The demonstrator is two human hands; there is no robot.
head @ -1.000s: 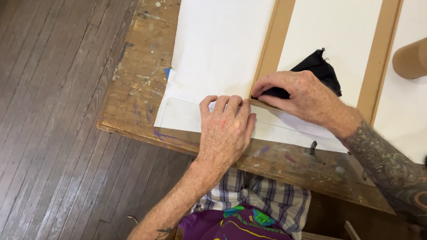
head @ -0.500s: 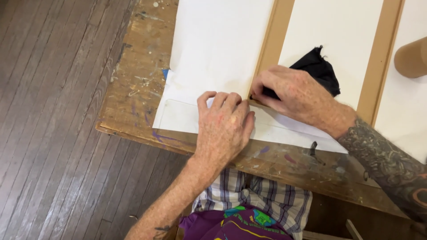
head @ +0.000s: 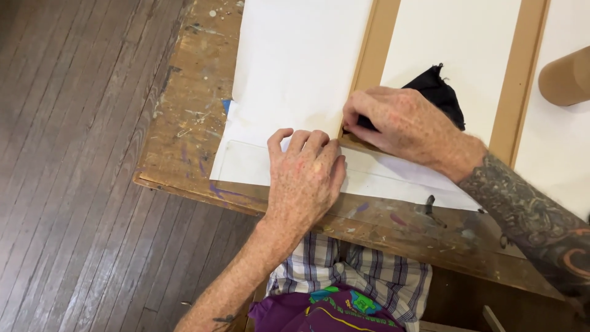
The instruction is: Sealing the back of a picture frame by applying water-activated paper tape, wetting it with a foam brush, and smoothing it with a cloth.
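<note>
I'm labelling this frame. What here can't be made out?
Head view:
- Right hand hides whatever its fingertips grip, and much of the black cloth.
- Left hand covers part of the clear ruler.
- Cardboard tube is cut off by the right edge.

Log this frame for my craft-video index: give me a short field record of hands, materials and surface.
left hand: flat, palm down on a clear ruler
right hand: pressing a black cloth at the paper's edge
paper: white sheet, near edge under the ruler
strips: tan, running between the white sheets
tube: cardboard, at the right edge
table: worn wood, paint-flecked
floor: dark planks
</note>
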